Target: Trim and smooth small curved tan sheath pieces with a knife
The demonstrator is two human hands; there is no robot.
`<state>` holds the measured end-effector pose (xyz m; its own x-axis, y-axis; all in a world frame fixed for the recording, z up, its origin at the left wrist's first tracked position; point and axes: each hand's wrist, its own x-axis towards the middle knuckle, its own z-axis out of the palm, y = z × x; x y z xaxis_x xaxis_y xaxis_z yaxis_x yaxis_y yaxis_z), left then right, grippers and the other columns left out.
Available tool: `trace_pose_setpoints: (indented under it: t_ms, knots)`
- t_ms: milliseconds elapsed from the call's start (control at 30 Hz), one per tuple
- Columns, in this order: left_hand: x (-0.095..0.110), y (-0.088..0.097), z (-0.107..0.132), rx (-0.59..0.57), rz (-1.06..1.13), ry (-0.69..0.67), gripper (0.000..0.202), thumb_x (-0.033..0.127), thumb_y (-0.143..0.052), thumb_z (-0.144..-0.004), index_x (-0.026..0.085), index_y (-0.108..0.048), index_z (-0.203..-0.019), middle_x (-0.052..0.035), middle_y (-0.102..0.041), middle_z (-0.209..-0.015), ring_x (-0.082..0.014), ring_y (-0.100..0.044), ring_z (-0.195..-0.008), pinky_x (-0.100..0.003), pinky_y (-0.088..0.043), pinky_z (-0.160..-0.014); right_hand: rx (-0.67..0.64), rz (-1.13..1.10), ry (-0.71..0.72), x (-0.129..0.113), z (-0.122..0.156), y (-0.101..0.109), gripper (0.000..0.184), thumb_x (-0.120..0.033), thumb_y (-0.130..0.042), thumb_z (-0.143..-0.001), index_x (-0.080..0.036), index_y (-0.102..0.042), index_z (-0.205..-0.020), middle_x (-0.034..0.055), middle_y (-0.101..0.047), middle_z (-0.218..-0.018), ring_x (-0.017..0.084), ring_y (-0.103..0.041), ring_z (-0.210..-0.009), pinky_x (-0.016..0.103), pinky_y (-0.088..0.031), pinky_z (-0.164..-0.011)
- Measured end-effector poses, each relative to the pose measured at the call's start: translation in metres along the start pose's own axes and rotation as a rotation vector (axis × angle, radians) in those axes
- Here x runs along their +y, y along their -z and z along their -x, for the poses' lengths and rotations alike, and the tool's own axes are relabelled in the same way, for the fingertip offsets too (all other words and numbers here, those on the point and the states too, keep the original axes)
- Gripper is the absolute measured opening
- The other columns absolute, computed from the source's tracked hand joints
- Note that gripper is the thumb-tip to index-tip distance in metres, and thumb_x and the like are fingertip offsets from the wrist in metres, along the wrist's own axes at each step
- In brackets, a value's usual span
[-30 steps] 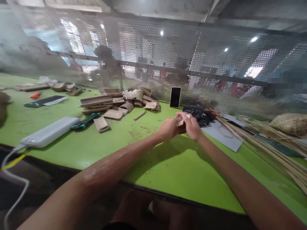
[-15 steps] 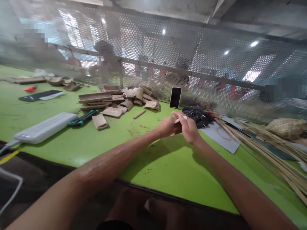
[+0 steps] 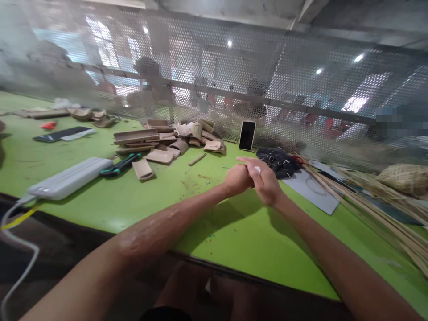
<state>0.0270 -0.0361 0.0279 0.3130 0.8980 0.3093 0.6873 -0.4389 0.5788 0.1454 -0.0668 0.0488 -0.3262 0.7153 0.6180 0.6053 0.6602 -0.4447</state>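
Observation:
My left hand (image 3: 236, 179) and my right hand (image 3: 265, 183) are pressed together a little above the green table (image 3: 234, 232), out at arm's length. The left is curled into a fist and the right wraps over it with the fingers pointing left. Between them sits a small pale piece (image 3: 257, 169); only a white tip of it shows, the remainder is hidden by the fingers. A dark bundle of cloth (image 3: 277, 160) lies just beyond the hands.
A phone (image 3: 247, 135) leans on the perforated screen (image 3: 301, 89), with people behind it. A pile of tan pieces (image 3: 174, 140), green-handled pliers (image 3: 120, 164) and a white power bank (image 3: 68, 178) lie left. A grey sheet (image 3: 310, 191), bamboo strips (image 3: 368, 205) and a woven basket (image 3: 404, 178) lie right.
The tan piece that stuck out between my hands is now almost covered by them. My right fingers have closed further over the left fist. The hands stay in the same spot.

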Motion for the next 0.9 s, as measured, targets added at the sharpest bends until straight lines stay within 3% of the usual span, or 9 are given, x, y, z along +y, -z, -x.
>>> trace_pose_setpoints:
  t_ms: [133,300,367,500,600,767,900]
  knots:
    - [-0.001,0.002,-0.003,-0.052,0.061,-0.049,0.036,0.044,-0.055,-0.088,0.015,-0.072,-0.076,-0.0047,-0.065,-0.066,-0.0136,-0.057,-0.058,-0.026,-0.048,-0.061,0.046,-0.086,-0.103,0.014,-0.001,-0.002,0.052,-0.047,-0.030,-0.102,-0.021,-0.069,-0.125,0.0086,-0.069,-0.128,0.025,-0.060,-0.124,0.045,-0.042,-0.110]
    - [-0.015,-0.001,-0.012,-0.022,0.067,-0.094,0.027,0.026,-0.052,-0.089,0.012,-0.070,-0.074,-0.0064,-0.066,-0.066,-0.0125,-0.057,-0.058,-0.024,-0.048,-0.061,0.127,0.047,-0.016,0.004,-0.001,-0.016,0.049,-0.042,-0.029,-0.102,-0.022,-0.067,-0.126,0.0091,-0.068,-0.128,0.025,-0.059,-0.122,0.046,-0.042,-0.109]
    - [-0.018,-0.003,-0.013,-0.003,0.061,-0.101,0.028,0.026,-0.052,-0.089,0.012,-0.071,-0.075,-0.0066,-0.066,-0.067,-0.0127,-0.058,-0.060,-0.024,-0.047,-0.061,0.121,0.092,0.022,0.003,-0.003,-0.015,0.049,-0.040,-0.029,-0.102,-0.021,-0.069,-0.123,0.0089,-0.068,-0.128,0.025,-0.059,-0.122,0.045,-0.042,-0.108]
    - [-0.014,-0.003,-0.009,0.011,0.035,-0.064,0.035,0.045,-0.057,-0.086,0.015,-0.074,-0.082,-0.0048,-0.066,-0.068,-0.0147,-0.059,-0.062,-0.025,-0.046,-0.061,0.109,0.147,-0.202,0.019,-0.005,-0.003,0.047,-0.040,-0.035,-0.098,-0.021,-0.078,-0.095,0.0091,-0.077,-0.095,0.026,-0.069,-0.097,0.040,-0.051,-0.091]
    - [-0.009,-0.001,-0.006,-0.001,0.026,-0.069,0.035,0.048,-0.059,-0.085,0.017,-0.075,-0.087,-0.0040,-0.067,-0.069,-0.0145,-0.059,-0.063,-0.024,-0.045,-0.062,0.116,0.079,-0.323,0.017,-0.004,0.000,0.047,-0.039,-0.038,-0.097,-0.021,-0.078,-0.081,0.0070,-0.074,-0.073,0.023,-0.070,-0.079,0.034,-0.052,-0.078]
    - [-0.010,-0.002,-0.009,0.034,0.090,-0.088,0.031,0.038,-0.055,-0.088,0.013,-0.073,-0.088,-0.0062,-0.069,-0.073,-0.0118,-0.056,-0.060,-0.022,-0.042,-0.057,0.136,0.048,-0.100,0.003,-0.003,-0.008,0.047,-0.039,-0.035,-0.097,-0.020,-0.077,-0.088,0.0088,-0.076,-0.095,0.023,-0.068,-0.094,0.035,-0.049,-0.086]
    - [-0.012,-0.003,-0.009,0.017,0.087,-0.068,0.034,0.043,-0.061,-0.084,0.012,-0.074,-0.080,-0.0035,-0.065,-0.065,-0.0119,-0.054,-0.058,-0.023,-0.041,-0.057,0.172,0.012,-0.273,0.019,-0.004,-0.009,0.046,-0.039,-0.037,-0.094,-0.020,-0.077,-0.084,0.0088,-0.076,-0.085,0.024,-0.069,-0.086,0.036,-0.050,-0.084]
